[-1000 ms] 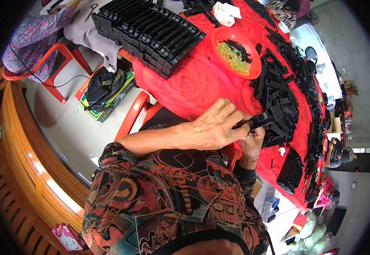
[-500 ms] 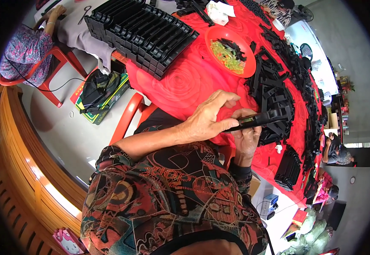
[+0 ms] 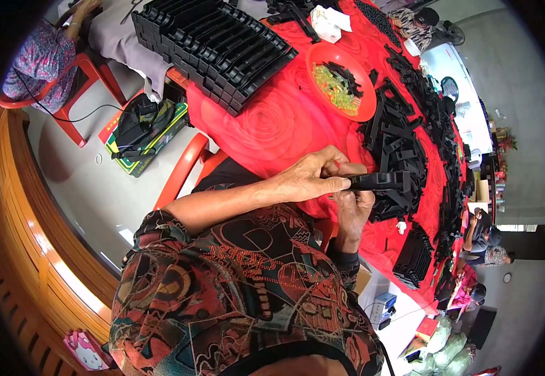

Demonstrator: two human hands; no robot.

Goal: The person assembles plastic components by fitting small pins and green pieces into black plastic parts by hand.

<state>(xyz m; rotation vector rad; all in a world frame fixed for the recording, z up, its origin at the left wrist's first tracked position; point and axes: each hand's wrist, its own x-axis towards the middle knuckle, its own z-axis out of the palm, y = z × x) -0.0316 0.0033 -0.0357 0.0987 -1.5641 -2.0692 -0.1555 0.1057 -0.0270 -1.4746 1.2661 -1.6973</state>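
A long black plastic part [image 3: 385, 181] is held between my hands above the red-covered table. My left hand [image 3: 313, 177] pinches its near end, thumb along the top and fingers curled behind. My right hand [image 3: 354, 212] grips the part from below, some of its fingers hidden behind it. Just beyond lies a heap of loose black plastic parts [image 3: 401, 141]. Farther up, a red bowl [image 3: 369, 108] holds small yellow-green translucent pieces [image 3: 332, 91] and some small black pieces [image 3: 346, 72].
A large stack of black parts [image 3: 216, 53] stands at upper left on the red tablecloth [image 3: 266, 119]. A smaller stack [image 3: 414, 257] sits at right. Crumpled white tissue [image 3: 329, 24] lies near the bowl. A red chair [image 3: 188, 166] is beside me; a person [image 3: 44, 69] sits at upper left.
My left fingers, raised off the part before, have come down and closed behind it. The part has turned slightly and now lies more level. The whole view has shifted a little.
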